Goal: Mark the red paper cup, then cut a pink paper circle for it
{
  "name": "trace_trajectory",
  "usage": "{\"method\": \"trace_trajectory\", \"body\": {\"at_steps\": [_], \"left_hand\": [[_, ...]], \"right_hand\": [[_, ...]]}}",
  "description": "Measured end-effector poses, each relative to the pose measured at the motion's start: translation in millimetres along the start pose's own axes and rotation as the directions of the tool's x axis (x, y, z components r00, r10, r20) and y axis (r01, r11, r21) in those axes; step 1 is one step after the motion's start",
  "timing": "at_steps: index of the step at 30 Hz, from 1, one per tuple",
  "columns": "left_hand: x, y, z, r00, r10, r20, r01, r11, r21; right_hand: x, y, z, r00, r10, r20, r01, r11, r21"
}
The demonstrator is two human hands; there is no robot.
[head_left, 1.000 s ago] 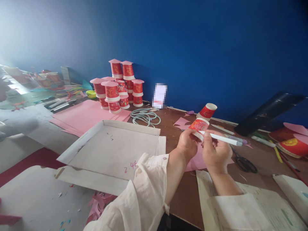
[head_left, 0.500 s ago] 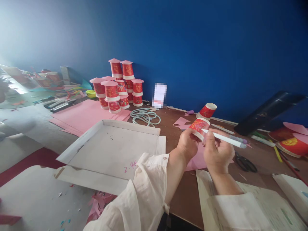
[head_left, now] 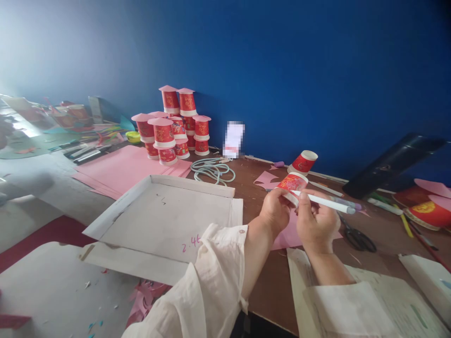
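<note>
My left hand [head_left: 276, 211] is closed around a red paper cup [head_left: 293, 181] with a white rim and a gold flower print, tilted above the table. In my right hand [head_left: 317, 223] is a white marker pen [head_left: 331, 203], its tip close against the cup's side; whether it touches I cannot tell. A sheet of pink paper [head_left: 287, 234] lies under my hands. Behind the held cup, another red paper cup [head_left: 303, 162] leans on its side near the wall. Black-handled scissors [head_left: 359, 237] rest right of my right wrist.
Red cups with pink paper tops [head_left: 164, 134] stand stacked at the back left, beside pink sheets [head_left: 116, 169]. A shallow white box lid [head_left: 169, 220] lies left of my arms. A coiled cable [head_left: 213, 171], a black cylinder [head_left: 391, 164] and several pens [head_left: 384, 206] are around.
My right hand has shifted slightly left, and the marker's tip has moved left and a little down along the cup. My left hand and the cup have hardly moved.
</note>
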State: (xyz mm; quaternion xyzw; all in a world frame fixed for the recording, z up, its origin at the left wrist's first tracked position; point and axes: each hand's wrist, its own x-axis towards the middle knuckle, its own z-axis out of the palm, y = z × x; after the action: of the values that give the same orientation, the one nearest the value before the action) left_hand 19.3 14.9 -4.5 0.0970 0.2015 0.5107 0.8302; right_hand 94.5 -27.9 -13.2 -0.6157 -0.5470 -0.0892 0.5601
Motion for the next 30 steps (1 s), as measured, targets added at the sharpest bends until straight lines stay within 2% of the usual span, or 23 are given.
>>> {"method": "trace_trajectory", "body": {"at_steps": [10,17,24,30], "left_hand": [[1.0,-2.6,-0.6,1.000,0.011,0.007,-0.011,1.000,0.009],[3.1,-7.5,-3.8,0.997,0.035,0.064,-0.036,0.999,0.018],[4.4,-5.7,-5.0,0.999,0.029,0.030,-0.029,0.999,0.025],[1.4,-4.0,-0.5,1.000,0.018,0.018,-0.018,1.000,0.018]], "right_hand": [[-0.3,-2.0,0.3,1.000,0.018,-0.003,-0.018,1.000,0.006],[-0.3,0.1,2.4,0.999,-0.017,-0.046,0.017,1.000,0.004],[0.1,0.5,1.6,1.000,0.000,-0.019,0.000,1.000,0.005],[0.4,1.3,1.1,0.998,-0.038,-0.057,0.037,0.999,-0.009]]}}
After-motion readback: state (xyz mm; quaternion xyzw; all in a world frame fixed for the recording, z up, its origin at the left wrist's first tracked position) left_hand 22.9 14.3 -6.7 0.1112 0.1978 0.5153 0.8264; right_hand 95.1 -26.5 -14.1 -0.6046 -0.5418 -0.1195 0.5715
